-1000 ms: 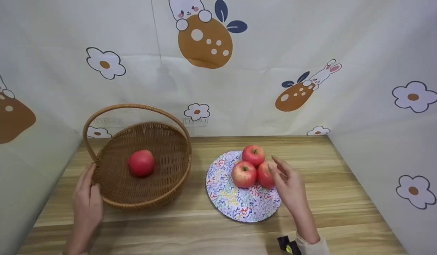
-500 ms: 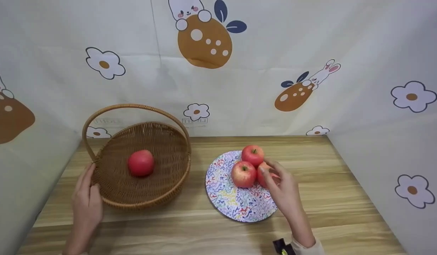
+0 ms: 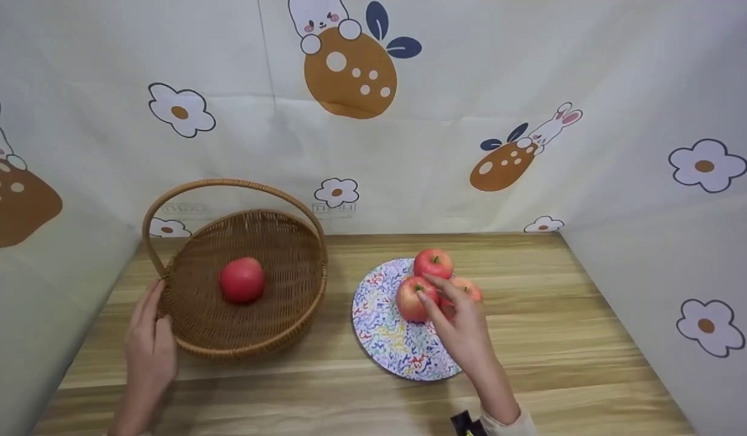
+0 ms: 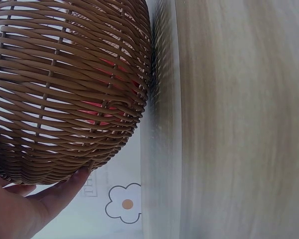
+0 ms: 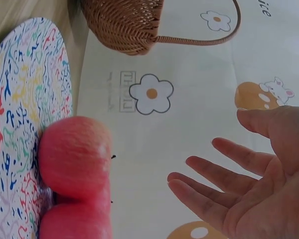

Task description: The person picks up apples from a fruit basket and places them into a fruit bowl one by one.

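A brown wicker basket (image 3: 282, 254) with a tall handle stands on the left, holding one red apple (image 3: 242, 280). My left hand (image 3: 148, 354) touches the basket's left side; in the left wrist view its extended fingers (image 4: 65, 191) rest against the woven outer wall. On the right, a round plate (image 3: 385, 348) with a multicoloured squiggle pattern bears a back apple (image 3: 432, 261), a front-left apple (image 3: 411, 306) and a right apple (image 3: 469, 288) partly hidden by my right hand (image 3: 463, 330). That hand hovers over them, fingers spread and apart from the apples in the right wrist view.
The wood-grain table (image 3: 325, 399) extends in front of the basket and plate. A pale cloth (image 3: 409, 151) printed with rabbits and flowers encloses the back and sides. A black wrist device (image 3: 468, 422) sits by the right sleeve (image 3: 509, 424).
My right hand has moved left, from beside the right apple to over the front-left one, uncovering part of the right apple. The left hand and basket stay in place.
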The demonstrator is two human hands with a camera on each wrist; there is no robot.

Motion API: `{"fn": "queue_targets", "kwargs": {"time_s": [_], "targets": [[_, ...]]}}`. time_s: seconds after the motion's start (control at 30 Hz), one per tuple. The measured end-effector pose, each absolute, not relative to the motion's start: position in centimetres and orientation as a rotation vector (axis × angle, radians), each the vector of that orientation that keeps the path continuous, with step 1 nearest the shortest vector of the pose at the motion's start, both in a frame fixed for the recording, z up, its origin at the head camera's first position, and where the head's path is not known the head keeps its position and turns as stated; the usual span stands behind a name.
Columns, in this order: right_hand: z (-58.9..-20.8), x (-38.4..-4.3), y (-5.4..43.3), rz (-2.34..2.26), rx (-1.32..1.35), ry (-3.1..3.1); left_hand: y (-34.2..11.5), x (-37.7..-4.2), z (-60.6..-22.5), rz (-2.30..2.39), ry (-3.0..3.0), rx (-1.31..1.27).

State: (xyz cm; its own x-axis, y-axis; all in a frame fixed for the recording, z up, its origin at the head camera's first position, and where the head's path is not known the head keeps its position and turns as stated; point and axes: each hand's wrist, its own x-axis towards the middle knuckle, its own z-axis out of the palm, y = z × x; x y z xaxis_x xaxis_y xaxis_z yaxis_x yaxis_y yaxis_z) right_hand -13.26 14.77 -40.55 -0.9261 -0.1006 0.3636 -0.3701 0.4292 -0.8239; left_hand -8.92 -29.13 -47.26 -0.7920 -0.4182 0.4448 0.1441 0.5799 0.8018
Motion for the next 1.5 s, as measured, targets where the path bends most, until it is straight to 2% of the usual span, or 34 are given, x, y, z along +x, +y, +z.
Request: {"fn": "queue_targets", "kwargs": {"time_s": [0.33,1.5], "targets": [[-41.2,-13.8,13.3,1.283,0.519,-2.419,-29.1,-8.9,-47.4,-1.189,-2.168,0.187],[-40.2,-15.4,7.3,1.314,0.757,-2.509,-29.1,-8.9,-47.4,-1.204,-2.161,0.182]]}}
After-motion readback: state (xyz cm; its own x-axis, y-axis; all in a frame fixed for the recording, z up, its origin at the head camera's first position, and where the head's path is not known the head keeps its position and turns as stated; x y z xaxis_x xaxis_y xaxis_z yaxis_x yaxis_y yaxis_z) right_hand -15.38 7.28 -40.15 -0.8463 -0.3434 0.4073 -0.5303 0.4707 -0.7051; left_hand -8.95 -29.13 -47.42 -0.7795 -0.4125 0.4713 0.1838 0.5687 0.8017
